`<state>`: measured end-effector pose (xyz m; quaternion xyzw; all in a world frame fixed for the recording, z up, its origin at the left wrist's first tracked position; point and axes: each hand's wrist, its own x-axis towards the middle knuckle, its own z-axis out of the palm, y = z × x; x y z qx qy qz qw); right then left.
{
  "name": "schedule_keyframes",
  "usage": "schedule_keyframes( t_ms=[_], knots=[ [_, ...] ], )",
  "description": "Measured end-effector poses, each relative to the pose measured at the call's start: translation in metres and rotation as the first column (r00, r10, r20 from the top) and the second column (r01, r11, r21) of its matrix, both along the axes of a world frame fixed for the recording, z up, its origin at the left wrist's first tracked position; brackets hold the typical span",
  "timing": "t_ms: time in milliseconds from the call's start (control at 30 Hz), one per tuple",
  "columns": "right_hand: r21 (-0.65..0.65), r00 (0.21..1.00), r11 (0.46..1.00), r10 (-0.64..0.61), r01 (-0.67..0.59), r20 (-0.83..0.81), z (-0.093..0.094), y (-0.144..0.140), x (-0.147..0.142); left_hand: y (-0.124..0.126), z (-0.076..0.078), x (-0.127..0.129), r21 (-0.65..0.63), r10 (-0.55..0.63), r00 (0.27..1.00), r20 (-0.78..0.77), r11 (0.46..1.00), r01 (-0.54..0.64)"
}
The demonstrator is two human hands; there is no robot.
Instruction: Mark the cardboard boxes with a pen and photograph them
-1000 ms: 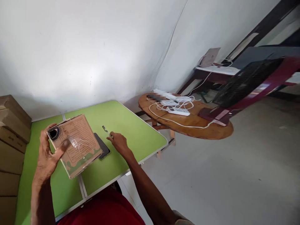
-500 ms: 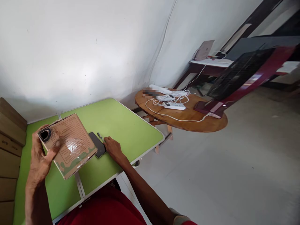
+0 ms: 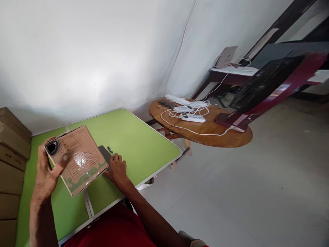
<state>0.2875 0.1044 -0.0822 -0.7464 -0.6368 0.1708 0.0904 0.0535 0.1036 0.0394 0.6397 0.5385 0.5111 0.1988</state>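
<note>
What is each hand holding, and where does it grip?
The left hand holds a cardboard box by its left end. The right hand rests on a dark phone.

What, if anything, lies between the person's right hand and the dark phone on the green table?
Nothing visible does. The right hand is already at the phone, its fingers at the near edge. The cardboard box held in the left hand hides the phone's left part from view, but it is not between hand and phone.
</note>
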Motion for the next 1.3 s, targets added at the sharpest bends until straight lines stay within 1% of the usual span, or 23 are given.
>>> schedule_keyframes(
  t_ms=[167, 233, 300, 367, 433, 567, 600, 633, 667, 700, 733, 767, 800, 833, 867, 933, 967, 1000, 1067, 1167, 1233, 1300],
  knots=[
    [-0.06, 0.993, 0.995, -0.083, 0.078, -0.078, 0.002, 0.006, 0.005, -0.001, 0.001, 0.001, -0.003, 0.001, 1.0, 0.022, 1.0, -0.001],
    [-0.077, 0.992, 0.993, -0.093, 0.086, -0.09, 0.0, 0.007, 0.01, -0.001, 0.0, 0.002, 0.001, 0.001, 0.999, 0.033, 1.0, -0.001],
    [-0.079, 0.982, 0.992, -0.114, 0.103, -0.153, -0.004, 0.006, 0.013, -0.002, 0.0, 0.002, 0.0, 0.0, 0.999, 0.047, 1.0, 0.0],
    [-0.069, 0.952, 0.99, -0.137, 0.123, -0.273, -0.008, 0.003, 0.014, -0.002, -0.001, 0.002, -0.007, -0.012, 0.998, 0.062, 1.0, 0.012],
    [-0.059, 0.904, 0.991, -0.135, 0.122, -0.405, -0.011, -0.004, 0.014, -0.003, -0.001, 0.001, -0.007, -0.029, 0.997, 0.07, 1.0, 0.029],
    [-0.071, 0.799, 0.997, -0.071, 0.036, -0.597, -0.016, -0.021, 0.017, -0.003, -0.003, -0.001, 0.005, -0.044, 0.998, 0.052, 0.999, 0.043],
    [-0.085, 0.759, 0.996, -0.065, 0.013, -0.648, -0.018, -0.026, 0.02, -0.002, -0.004, -0.002, 0.006, -0.046, 0.998, 0.052, 0.999, 0.046],
    [-0.106, 0.696, 0.994, -0.075, -0.002, -0.715, -0.021, -0.031, 0.025, -0.002, -0.004, -0.003, 0.003, -0.049, 0.997, 0.053, 0.999, 0.049],
    [-0.129, 0.603, 0.992, -0.098, -0.008, -0.792, -0.024, -0.036, 0.03, -0.002, -0.005, -0.003, -0.003, -0.053, 0.997, 0.055, 0.999, 0.053],
    [-0.149, 0.481, 0.989, -0.129, -0.004, -0.867, -0.026, -0.042, 0.036, -0.003, -0.006, -0.004, -0.008, -0.057, 0.997, 0.056, 0.998, 0.057],
    [-0.166, 0.341, 0.986, -0.16, 0.011, -0.926, -0.029, -0.048, 0.043, -0.003, -0.007, -0.004, -0.012, -0.061, 0.997, 0.055, 0.998, 0.061],
    [-0.18, 0.199, 0.983, -0.183, 0.035, -0.963, -0.03, -0.054, 0.05, -0.003, -0.008, -0.004, -0.011, -0.063, 0.997, 0.052, 0.998, 0.064],
    [-0.188, 0.079, 0.98, -0.193, 0.068, -0.978, -0.029, -0.06, 0.058, -0.004, -0.008, -0.004, -0.007, -0.062, 0.997, 0.048, 0.998, 0.063],
    [-0.185, -0.005, 0.977, -0.185, 0.107, -0.983, -0.025, -0.066, 0.065, -0.004, -0.008, -0.004, -0.001, -0.059, 0.997, 0.042, 0.998, 0.06],
    [-0.176, -0.071, 0.974, -0.167, 0.145, -0.983, -0.019, -0.071, 0.071, -0.005, -0.009, -0.003, 0.0, -0.057, 0.998, 0.037, 0.998, 0.057],
    [-0.137, -0.163, 0.974, -0.107, 0.181, -0.981, 0.0, -0.079, 0.079, -0.006, -0.008, -0.001, -0.013, -0.053, 0.998, 0.037, 0.998, 0.054],
    [-0.103, -0.194, 0.98, -0.07, 0.168, -0.979, 0.012, -0.082, 0.081, -0.006, -0.008, 0.0, -0.023, -0.051, 0.998, 0.039, 0.998, 0.052],
    [-0.064, -0.217, 0.989, -0.035, 0.131, -0.976, 0.025, -0.084, 0.081, -0.007, -0.007, 0.001, -0.033, -0.049, 0.998, 0.044, 0.998, 0.051],
    [0.028, -0.259, 1.0, 0.029, 0.009, -0.965, 0.05, -0.086, 0.073, -0.008, -0.006, 0.002, -0.042, -0.047, 0.998, 0.048, 0.998, 0.049],
    [0.166, -0.345, 0.973, 0.102, -0.159, -0.933, 0.079, -0.082, 0.043, -0.009, -0.006, 0.001, -0.034, -0.055, 0.998, 0.024, 0.998, 0.056],
    [0.23, -0.401, 0.942, 0.118, -0.244, -0.908, 0.091, -0.076, 0.015, -0.009, -0.008, -0.002, 0.002, -0.062, 0.998, -0.002, 0.998, 0.062],
    [0.281, -0.452, 0.902, 0.111, -0.328, -0.885, 0.099, -0.069, -0.012, -0.009, -0.014, -0.006, 0.065, -0.049, 0.998, -0.04, 0.997, 0.051]
  ],
)
